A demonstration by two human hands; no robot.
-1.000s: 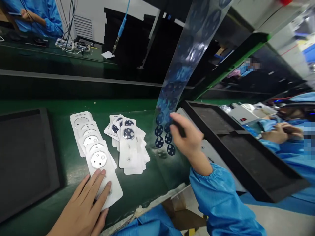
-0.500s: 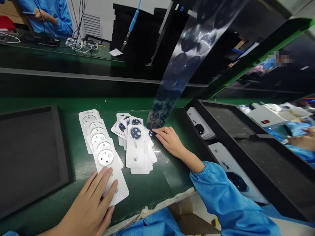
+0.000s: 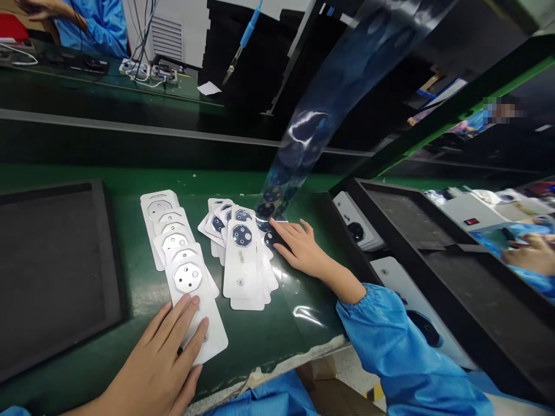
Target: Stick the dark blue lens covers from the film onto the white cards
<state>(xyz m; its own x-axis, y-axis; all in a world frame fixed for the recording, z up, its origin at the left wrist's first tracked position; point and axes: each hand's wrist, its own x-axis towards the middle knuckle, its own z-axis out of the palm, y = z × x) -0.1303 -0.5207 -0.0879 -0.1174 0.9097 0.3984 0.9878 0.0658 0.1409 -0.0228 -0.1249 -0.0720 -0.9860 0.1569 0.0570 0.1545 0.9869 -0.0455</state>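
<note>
Black foam pad [image 3: 56, 277] lay at the left end of the green workbench [image 3: 277, 346], well apart from both hands. Right of it, a column of overlapping white backing cards [image 3: 167, 234] ran from near to far, each showing a silver octagonal ring. The left hand [image 3: 151, 364] lay on the nearest card [image 3: 212, 341], its fingers spread wide and flat, pinning the card rather than gripping it.

Just beside the column sat a loose fan of white cards [image 3: 240, 277], the upper ones bearing dark round camera-lens-like pieces. The right hand [image 3: 303, 251] lay against the fan's right edge, its fingers moderately spread and slightly curved over a clear film strip [image 3: 312, 138] that rose toward the far right, carrying dark perforated discs [image 3: 265, 209]. Whether those fingers pinched the film could not be told.

Further right, a black tray [image 3: 477, 289] held more white cards [image 3: 353, 222], and a co-worker's hand [image 3: 533, 254] showed at the right edge.

The springy film could whip back if released suddenly, knocking the loose fan askew. Pressure from the right fingers could also mark or dislodge a disc, while uneven pressure from the left hand could skew the pinned card against its neighbours.
</note>
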